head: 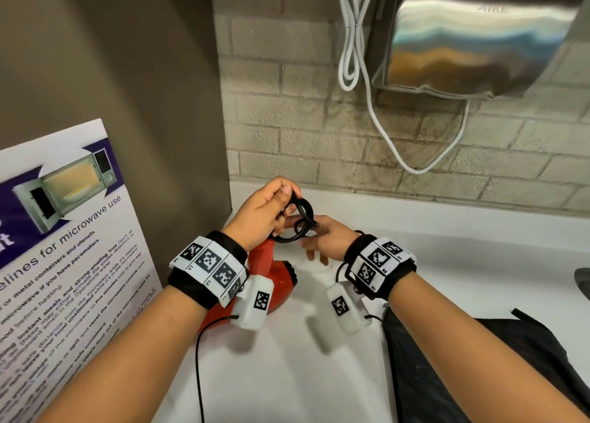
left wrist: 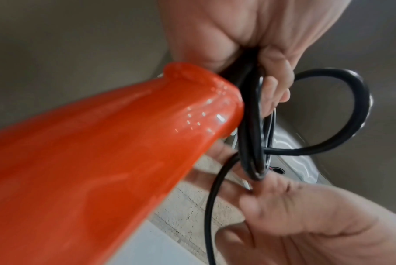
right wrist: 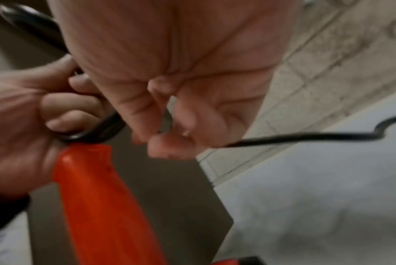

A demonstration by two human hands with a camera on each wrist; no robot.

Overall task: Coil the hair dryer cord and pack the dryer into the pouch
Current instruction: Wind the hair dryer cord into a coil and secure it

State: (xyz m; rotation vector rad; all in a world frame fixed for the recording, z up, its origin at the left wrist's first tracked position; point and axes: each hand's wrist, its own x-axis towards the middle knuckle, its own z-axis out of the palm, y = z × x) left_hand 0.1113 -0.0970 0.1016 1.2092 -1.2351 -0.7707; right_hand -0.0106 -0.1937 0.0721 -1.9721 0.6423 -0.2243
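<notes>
Lower right of the head view: dark pouch (head: pixel 479 374) on the white worktop (head: pixel 463 247). Centre: red hair dryer (head: pixel 271 282), handle up toward the frame's centre, barrel down-left. Left hand (head: pixel 265 212) fingers clamped on the black cord (head: pixel 303 218) coils; right hand (head: pixel 325 237) pinching the cord too.

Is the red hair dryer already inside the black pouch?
No, the red hair dryer lies on the white counter, beside the black pouch.
</notes>
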